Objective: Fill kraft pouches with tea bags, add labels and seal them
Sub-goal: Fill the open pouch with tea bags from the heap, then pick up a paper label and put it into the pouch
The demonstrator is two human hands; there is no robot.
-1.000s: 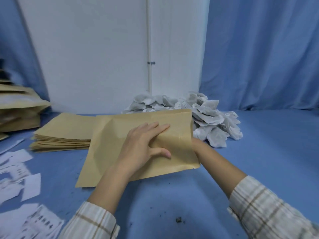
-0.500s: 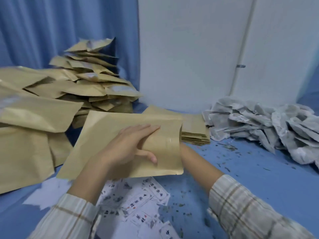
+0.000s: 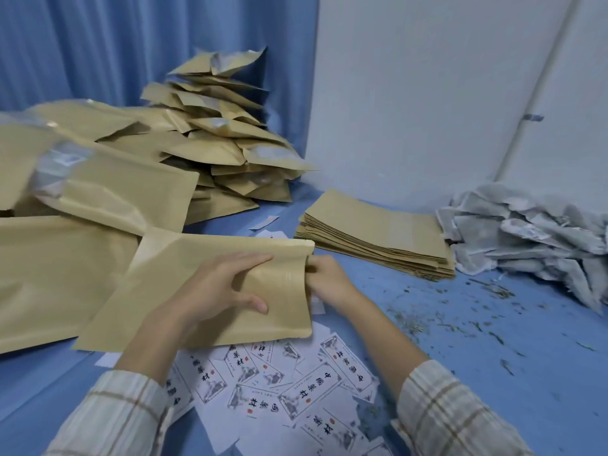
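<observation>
Blue table (image 3: pixel 460 324): both hands grip pouch (image 3: pixel 197 284).

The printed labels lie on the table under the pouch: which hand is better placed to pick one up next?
The right hand, probably. It only touches the open end of the pouch, just above the labels. The left hand grips the pouch and keeps it steady.

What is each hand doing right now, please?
Left hand: holding the kraft pouch, fingers on top, thumb curled on its front.
Right hand: at the pouch's open end; grip cannot be told.
</observation>
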